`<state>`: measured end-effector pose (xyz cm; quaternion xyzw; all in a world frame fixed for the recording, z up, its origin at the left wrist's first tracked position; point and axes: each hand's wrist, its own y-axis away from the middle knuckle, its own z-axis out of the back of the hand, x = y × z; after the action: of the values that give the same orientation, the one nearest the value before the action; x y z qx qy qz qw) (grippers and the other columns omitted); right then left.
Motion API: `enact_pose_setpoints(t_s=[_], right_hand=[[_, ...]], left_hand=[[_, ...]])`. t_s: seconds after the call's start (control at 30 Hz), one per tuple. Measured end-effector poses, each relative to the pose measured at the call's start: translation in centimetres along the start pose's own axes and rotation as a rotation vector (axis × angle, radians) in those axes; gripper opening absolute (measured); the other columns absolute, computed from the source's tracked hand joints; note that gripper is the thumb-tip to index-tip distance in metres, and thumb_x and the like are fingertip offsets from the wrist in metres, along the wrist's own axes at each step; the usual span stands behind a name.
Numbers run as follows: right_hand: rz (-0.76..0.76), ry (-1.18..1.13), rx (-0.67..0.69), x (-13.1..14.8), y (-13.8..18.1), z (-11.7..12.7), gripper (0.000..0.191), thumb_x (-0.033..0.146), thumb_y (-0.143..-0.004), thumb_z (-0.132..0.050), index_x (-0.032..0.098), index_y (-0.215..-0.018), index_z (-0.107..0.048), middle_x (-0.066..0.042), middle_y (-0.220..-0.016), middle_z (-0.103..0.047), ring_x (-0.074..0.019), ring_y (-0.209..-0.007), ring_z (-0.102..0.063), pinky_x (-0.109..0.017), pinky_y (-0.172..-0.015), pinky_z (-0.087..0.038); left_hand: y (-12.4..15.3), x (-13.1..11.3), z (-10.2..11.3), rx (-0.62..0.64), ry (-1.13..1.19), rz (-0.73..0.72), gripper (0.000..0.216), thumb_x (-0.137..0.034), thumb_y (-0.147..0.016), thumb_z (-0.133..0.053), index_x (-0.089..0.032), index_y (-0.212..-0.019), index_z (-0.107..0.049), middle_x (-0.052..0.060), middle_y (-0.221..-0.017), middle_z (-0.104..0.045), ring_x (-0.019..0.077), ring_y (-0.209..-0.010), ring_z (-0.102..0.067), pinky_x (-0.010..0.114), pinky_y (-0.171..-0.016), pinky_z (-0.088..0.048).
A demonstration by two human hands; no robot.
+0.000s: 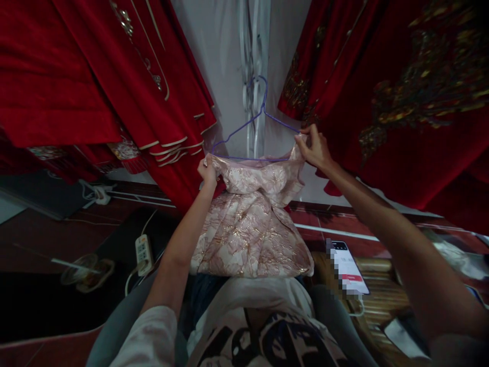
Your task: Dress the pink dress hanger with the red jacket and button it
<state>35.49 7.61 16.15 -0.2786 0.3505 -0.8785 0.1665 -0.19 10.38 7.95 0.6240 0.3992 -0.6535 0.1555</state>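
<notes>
A pink brocade garment (252,219) with gold pattern hangs from a purple wire hanger (252,122) in front of me. My left hand (208,171) is closed on the garment's left shoulder at the hanger's left end. My right hand (315,148) pinches the garment's right shoulder at the hanger's right end. The hanger's hook sits up against white ribbons (254,61) on the wall behind. The cloth drapes down toward my lap.
Red embroidered garments hang at the left (95,76) and right (401,92). A phone (349,267) lies on a woven seat at the lower right. A white power strip (143,252) and a plastic cup with straw (82,267) lie on the dark floor at the left.
</notes>
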Motion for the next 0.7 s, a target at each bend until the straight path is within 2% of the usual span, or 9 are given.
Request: enact_pose_setpoints(t_s=[0.17,0.33,0.43,0.53,0.63,0.7], right_hand=[[0.015,-0.017,-0.004,-0.1,0.2,-0.3,0.054,0.061,-0.090,-0.039,0.024,-0.129,-0.045,-0.013,-0.115,-0.063,-0.0310,-0.105,-0.059,-0.049,-0.091,-0.046],[0.024,-0.023,-0.031,-0.3,0.1,-0.4,0.052,0.061,-0.089,-0.041,0.023,-0.123,-0.049,-0.014,-0.118,-0.062,-0.0318,-0.108,-0.058,-0.051,-0.095,-0.043],[0.025,-0.024,-0.040,-0.4,0.0,-0.2,0.052,0.062,-0.089,-0.042,0.023,-0.122,-0.050,-0.014,-0.118,-0.062,-0.0324,-0.109,-0.058,-0.052,-0.094,-0.043],[0.033,-0.034,-0.043,-0.4,0.0,-0.3,0.051,0.061,-0.088,-0.043,0.024,-0.121,-0.051,-0.013,-0.118,-0.063,-0.0324,-0.109,-0.058,-0.052,-0.095,-0.042],[0.027,-0.037,-0.049,-0.5,0.1,-0.6,0.051,0.062,-0.088,-0.042,0.024,-0.121,-0.051,-0.012,-0.116,-0.063,-0.0311,-0.106,-0.059,-0.049,-0.093,-0.044],[0.015,-0.037,-0.059,-0.6,0.2,-0.8,0.051,0.063,-0.088,-0.041,0.024,-0.120,-0.051,-0.012,-0.113,-0.064,-0.0299,-0.102,-0.060,-0.047,-0.089,-0.046]], left_hand=[[-0.1,0.3,1.1,-0.064,-0.036,-0.120,0.028,-0.039,-0.089,-0.043,-0.016,-0.079,-0.057,0.000,-0.076,-0.059,0.0104,-0.072,-0.055,0.020,-0.069,-0.042],[0.3,-0.8,1.2,-0.030,0.001,-0.146,0.030,-0.039,-0.092,-0.041,-0.016,-0.079,-0.056,0.000,-0.074,-0.057,0.0093,-0.070,-0.053,0.019,-0.069,-0.041],[-0.4,-1.8,1.1,0.019,0.039,-0.167,0.029,-0.038,-0.091,-0.045,-0.015,-0.082,-0.060,0.001,-0.077,-0.061,0.0101,-0.072,-0.055,0.020,-0.071,-0.043],[-1.7,-3.8,0.8,0.171,0.065,-0.224,0.026,-0.038,-0.087,-0.053,-0.015,-0.085,-0.066,0.003,-0.083,-0.067,0.0127,-0.079,-0.059,0.022,-0.076,-0.045],[-2.6,-6.7,0.6,0.479,0.039,-0.287,0.021,-0.034,-0.079,-0.064,-0.016,-0.085,-0.071,0.004,-0.089,-0.070,0.0152,-0.086,-0.062,0.025,-0.082,-0.046],[-2.9,-8.3,0.6,0.654,0.034,-0.270,0.019,-0.031,-0.074,-0.070,-0.015,-0.084,-0.072,0.005,-0.089,-0.071,0.0165,-0.088,-0.062,0.026,-0.084,-0.047]])
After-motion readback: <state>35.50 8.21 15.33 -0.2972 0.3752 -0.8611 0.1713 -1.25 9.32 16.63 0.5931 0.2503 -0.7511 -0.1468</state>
